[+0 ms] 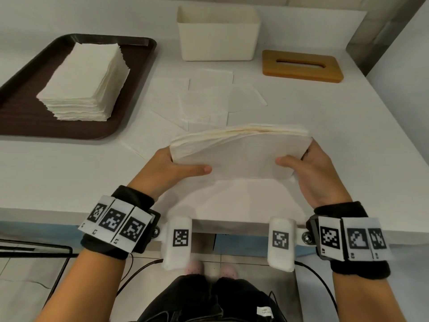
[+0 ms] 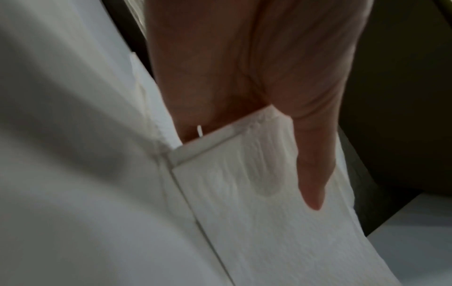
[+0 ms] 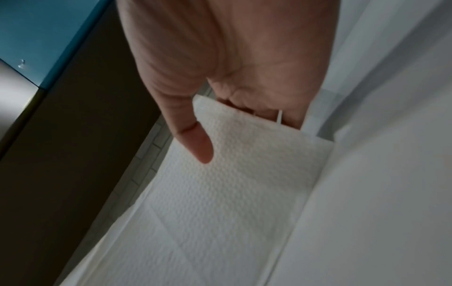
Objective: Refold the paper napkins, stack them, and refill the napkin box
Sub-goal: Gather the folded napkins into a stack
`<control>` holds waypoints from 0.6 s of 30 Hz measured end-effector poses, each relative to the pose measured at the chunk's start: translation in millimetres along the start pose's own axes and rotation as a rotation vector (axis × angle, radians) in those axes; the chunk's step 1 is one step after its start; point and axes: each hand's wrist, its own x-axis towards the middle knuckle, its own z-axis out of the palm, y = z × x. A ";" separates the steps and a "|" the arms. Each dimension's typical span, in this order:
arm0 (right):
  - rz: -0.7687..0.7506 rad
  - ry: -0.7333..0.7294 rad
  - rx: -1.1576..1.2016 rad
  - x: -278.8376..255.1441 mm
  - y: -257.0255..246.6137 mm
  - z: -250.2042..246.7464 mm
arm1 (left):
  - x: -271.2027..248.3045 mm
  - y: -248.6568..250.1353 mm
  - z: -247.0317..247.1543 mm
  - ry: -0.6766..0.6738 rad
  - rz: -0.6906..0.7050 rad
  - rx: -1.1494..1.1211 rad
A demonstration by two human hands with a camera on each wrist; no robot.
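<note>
A thick bundle of white paper napkins (image 1: pixel 239 149) is held just above the table, bowed upward in the middle. My left hand (image 1: pixel 176 168) grips its left end, thumb across the near face. My right hand (image 1: pixel 306 168) grips the right end the same way. The left wrist view shows the thumb (image 2: pixel 313 174) lying on the napkin bundle (image 2: pixel 257 222), fingers hidden behind it. The right wrist view shows the thumb (image 3: pixel 198 143) on the textured napkin bundle (image 3: pixel 220 193). The open white napkin box (image 1: pixel 218 36) stands at the back, its wooden slotted lid (image 1: pixel 301 66) lying to the right.
A dark brown tray (image 1: pixel 21 112) at the left holds a neat stack of folded napkins (image 1: pixel 86 82). Several loose flat napkins (image 1: pixel 209 101) lie spread on the white table between the box and my hands. One more napkin (image 1: pixel 232 201) lies under the bundle near the table edge.
</note>
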 end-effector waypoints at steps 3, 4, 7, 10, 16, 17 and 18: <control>0.015 -0.016 0.010 2.1 2.2 -1.9 | 1.7 -2.1 1.6 -0.033 -0.017 -0.027; 0.024 -0.029 -0.009 2.6 2.2 -2.4 | 2.8 -2.6 2.1 -0.040 -0.014 -0.023; 0.070 -0.052 -0.063 1.2 -0.8 -2.9 | 6.1 -1.2 2.2 -0.042 0.008 0.009; 0.048 -0.047 -0.055 -0.8 -5.5 -5.8 | 7.8 -0.5 -2.2 -0.047 0.037 0.057; 0.043 -0.077 -0.115 -2.2 -1.2 -8.6 | 1.8 -3.5 -4.2 -0.120 0.012 0.099; 0.054 -0.067 -0.114 -2.1 0.7 -8.0 | 1.8 -3.4 -3.2 -0.126 0.013 0.138; 0.060 -0.052 -0.107 -1.9 2.0 -7.3 | 1.8 -2.8 -2.2 -0.127 0.023 0.181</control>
